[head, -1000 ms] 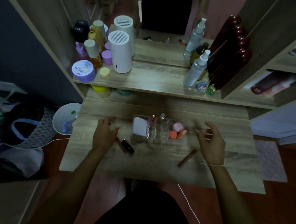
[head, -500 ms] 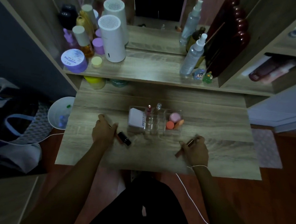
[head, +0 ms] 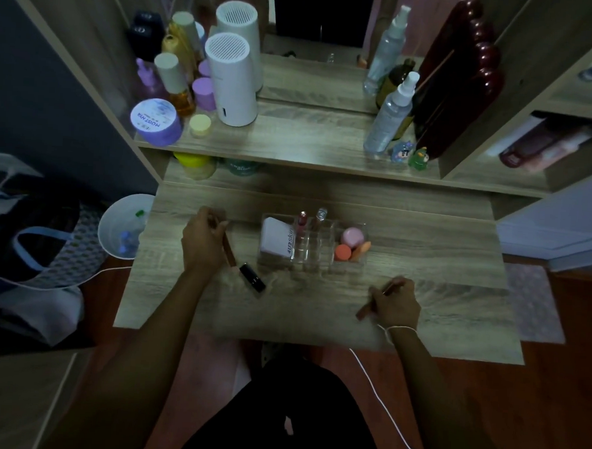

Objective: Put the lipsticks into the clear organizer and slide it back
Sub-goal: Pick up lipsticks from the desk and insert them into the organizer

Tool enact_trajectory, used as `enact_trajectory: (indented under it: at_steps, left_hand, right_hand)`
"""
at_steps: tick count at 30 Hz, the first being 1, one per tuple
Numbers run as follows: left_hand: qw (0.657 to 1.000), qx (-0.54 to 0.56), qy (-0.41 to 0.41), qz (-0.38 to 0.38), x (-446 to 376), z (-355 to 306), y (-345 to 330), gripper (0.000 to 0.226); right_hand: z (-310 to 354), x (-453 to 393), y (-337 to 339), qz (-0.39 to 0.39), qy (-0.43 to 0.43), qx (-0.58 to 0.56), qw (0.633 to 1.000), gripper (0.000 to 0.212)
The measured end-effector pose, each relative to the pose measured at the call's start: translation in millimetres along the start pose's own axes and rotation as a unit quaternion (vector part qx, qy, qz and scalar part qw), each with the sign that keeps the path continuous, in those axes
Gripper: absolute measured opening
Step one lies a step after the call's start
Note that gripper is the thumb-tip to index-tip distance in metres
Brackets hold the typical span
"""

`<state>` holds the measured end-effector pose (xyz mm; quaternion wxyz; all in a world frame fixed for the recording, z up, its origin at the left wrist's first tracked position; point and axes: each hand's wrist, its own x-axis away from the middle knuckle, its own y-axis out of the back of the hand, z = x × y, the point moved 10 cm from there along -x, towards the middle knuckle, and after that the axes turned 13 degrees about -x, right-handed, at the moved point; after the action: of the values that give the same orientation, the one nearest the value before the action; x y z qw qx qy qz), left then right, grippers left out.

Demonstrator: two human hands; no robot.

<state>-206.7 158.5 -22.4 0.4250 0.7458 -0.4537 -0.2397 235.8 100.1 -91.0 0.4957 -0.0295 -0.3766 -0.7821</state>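
The clear organizer stands mid-table with two lipsticks upright in its back slots, a white box at its left and pink and orange sponges at its right. My left hand is closed around a slim brown lipstick to the organizer's left. A short black lipstick lies on the table just beside that hand. My right hand grips another brown lipstick on the table, in front and to the right of the organizer.
A shelf behind the table holds a white cylinder, jars, spray bottles and small figurines. A white bin stands at the table's left edge, with a bag on the floor beside it.
My right hand dropped from beside the organizer to the brown lipstick and closed on it. My left hand closed around the other brown lipstick on the left.
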Motion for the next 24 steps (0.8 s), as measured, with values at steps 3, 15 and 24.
enact_trajectory:
  at_steps: [3,15,24]
  left_hand:
    - [0.994,0.069,-0.076,-0.036,6.0,-26.9,19.6,0.021]
    - [0.955,0.204,-0.211,0.030,43.6,-120.6,-4.9,0.025]
    - [0.953,0.142,-0.256,0.082,49.2,-137.5,-44.6,0.020]
  right_hand:
    - [-1.6,0.5,-0.5,0.008,-0.006,-0.020,1.000,0.041]
    - [-2.8,5.1,-1.7,0.038,0.000,-0.020,0.999,0.039]
    - [0.0,9.4,-2.1,0.058,0.026,0.013,0.998,0.040]
